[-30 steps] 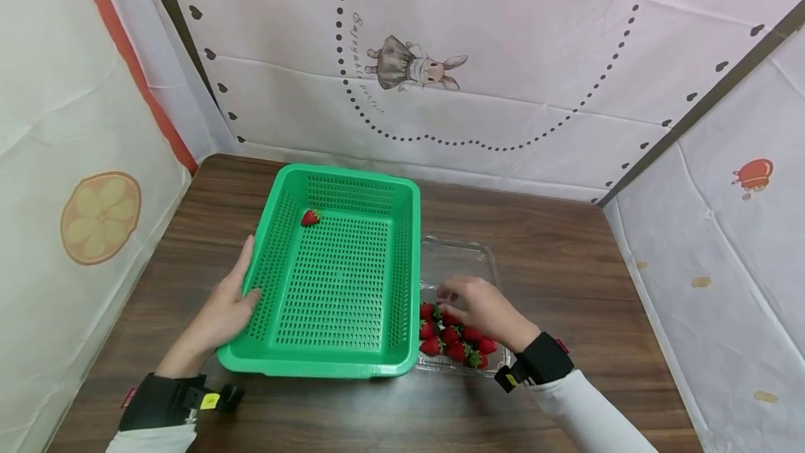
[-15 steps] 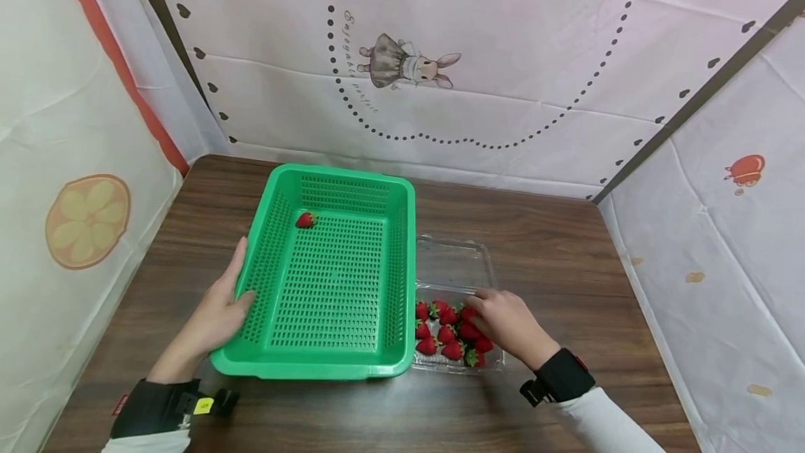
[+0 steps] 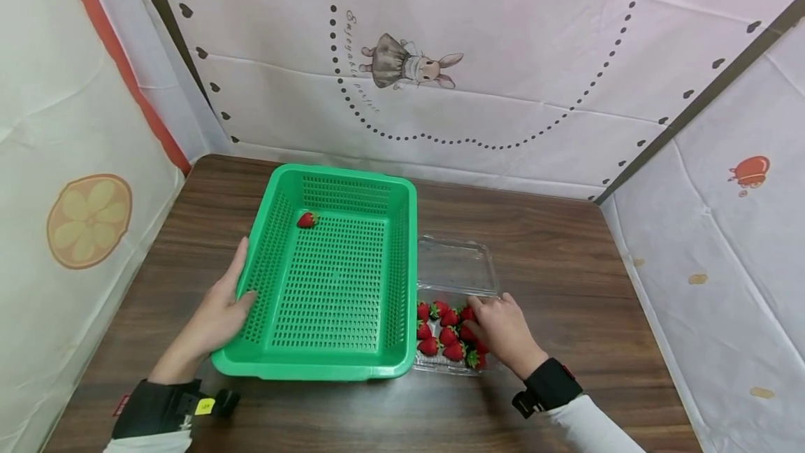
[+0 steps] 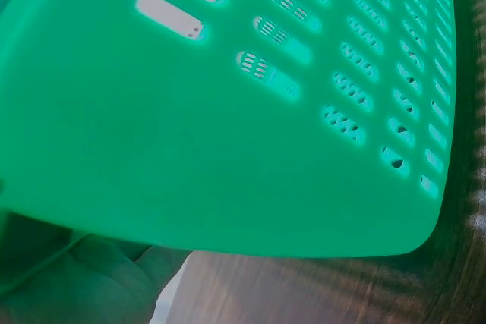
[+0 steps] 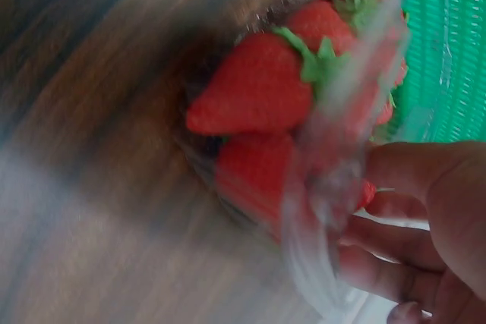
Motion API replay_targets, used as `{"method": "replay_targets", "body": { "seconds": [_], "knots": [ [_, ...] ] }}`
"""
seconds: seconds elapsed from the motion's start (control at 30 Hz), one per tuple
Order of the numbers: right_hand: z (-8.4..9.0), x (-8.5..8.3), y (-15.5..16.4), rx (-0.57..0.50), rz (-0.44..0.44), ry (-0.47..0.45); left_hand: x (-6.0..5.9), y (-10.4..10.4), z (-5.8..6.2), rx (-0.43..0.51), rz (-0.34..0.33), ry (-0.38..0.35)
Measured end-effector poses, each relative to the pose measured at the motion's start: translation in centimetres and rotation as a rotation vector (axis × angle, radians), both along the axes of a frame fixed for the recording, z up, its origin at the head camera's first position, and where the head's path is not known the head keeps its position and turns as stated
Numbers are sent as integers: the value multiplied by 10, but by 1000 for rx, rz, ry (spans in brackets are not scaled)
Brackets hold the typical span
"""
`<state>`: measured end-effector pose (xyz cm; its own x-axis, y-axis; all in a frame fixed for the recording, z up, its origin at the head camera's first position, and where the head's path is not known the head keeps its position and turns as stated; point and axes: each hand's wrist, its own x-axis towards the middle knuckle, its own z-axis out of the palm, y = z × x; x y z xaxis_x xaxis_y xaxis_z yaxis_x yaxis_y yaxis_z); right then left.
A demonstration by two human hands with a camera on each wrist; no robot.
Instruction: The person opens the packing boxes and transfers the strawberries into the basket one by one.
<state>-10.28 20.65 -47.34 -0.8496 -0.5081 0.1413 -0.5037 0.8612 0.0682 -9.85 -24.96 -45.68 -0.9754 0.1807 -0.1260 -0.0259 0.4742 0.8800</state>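
Two hands work: the left hand (image 3: pixel 216 313) grips the green basket's (image 3: pixel 333 369) rim, thumb inside. Right hand (image 3: pixel 503 331) fingers curl among strawberries (image 3: pixel 443 341) in the clear tray (image 3: pixel 455 264); whether they pinch one, I cannot tell.

Strawberries (image 5: pixel 258 96) blurred behind clear tray (image 5: pixel 334 187)

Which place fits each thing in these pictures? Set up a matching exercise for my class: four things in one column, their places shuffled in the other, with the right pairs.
Things
1. lone strawberry
2. left hand
3. right hand
4. clear lid

Places
A. on the green basket's left wall
B. lying open on the table, behind the berries
C. at the heap of strawberries in the clear punnet
D. in the basket's far left corner

Pairs: 1-D, 2-A, 3-C, 4-B
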Motion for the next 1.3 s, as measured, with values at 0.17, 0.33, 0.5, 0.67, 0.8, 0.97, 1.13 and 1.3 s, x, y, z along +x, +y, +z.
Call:
{"method": "replay_targets", "body": {
  "seconds": [0.17, 0.33, 0.5, 0.67, 0.8, 0.97, 1.13, 1.3],
  "knots": [
    [-2, 0, -2, -3, 4, 27, 0, 1, 1, 0, -2, 6],
    [-3, 1, -2, -9, 28, 24, 1, 1, 1, 1, -2, 10],
    [2, 1, -4, -21, 45, 13, 2, 1, 2, 4, -6, 12],
    [18, -1, -12, -72, 57, -4, 2, 1, 2, -6, -5, 17],
    [38, -4, -23, -114, 76, 1, 2, 1, 2, -11, -6, 19],
    [64, -9, -42, -111, 120, 25, 3, 0, 2, 1, -5, 17],
    [82, -15, -66, -140, 195, 42, 3, 0, 1, 6, 1, 8],
    [91, -20, -93, -167, 246, 49, 2, 0, -1, 7, 4, 1]
  ]
}}
